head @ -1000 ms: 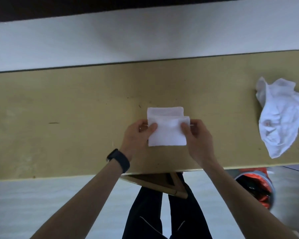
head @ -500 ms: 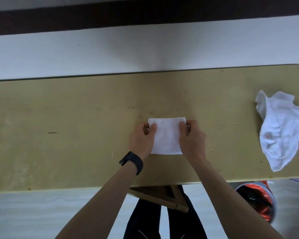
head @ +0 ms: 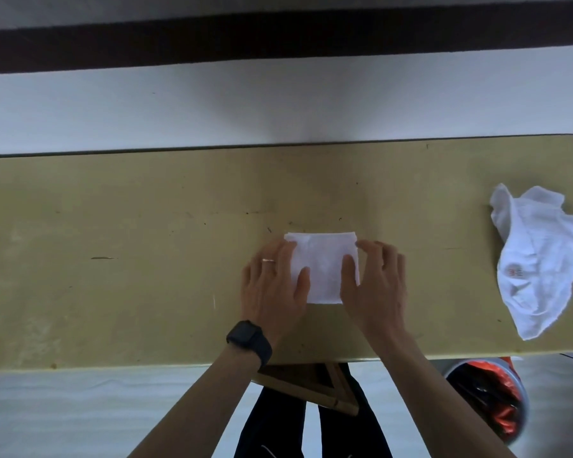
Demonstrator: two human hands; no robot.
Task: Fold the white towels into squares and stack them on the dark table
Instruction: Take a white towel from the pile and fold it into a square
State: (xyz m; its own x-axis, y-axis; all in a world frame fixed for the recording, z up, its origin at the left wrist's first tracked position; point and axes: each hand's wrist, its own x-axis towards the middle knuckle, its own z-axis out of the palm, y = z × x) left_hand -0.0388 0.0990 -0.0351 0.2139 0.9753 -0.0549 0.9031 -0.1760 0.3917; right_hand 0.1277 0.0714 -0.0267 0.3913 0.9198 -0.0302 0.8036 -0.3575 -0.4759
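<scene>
A small white towel (head: 323, 262), folded into a near square, lies flat on the yellowish table (head: 129, 259) near its front edge. My left hand (head: 273, 285) lies flat over the towel's left edge, fingers straight. My right hand (head: 374, 282) lies flat over its right edge, thumb on the cloth. A crumpled, unfolded white towel (head: 540, 259) with a small red mark sits at the table's right end.
A wooden stool (head: 308, 385) and my dark trouser legs show below the table's front edge. A bin with a red liner (head: 490, 395) stands at the lower right. A dark strip (head: 278, 38) runs along the top beyond a white floor.
The towel's near flap was folded up over the far part, making one square. Both hands went from pinching the sides to lying flat on the towel.
</scene>
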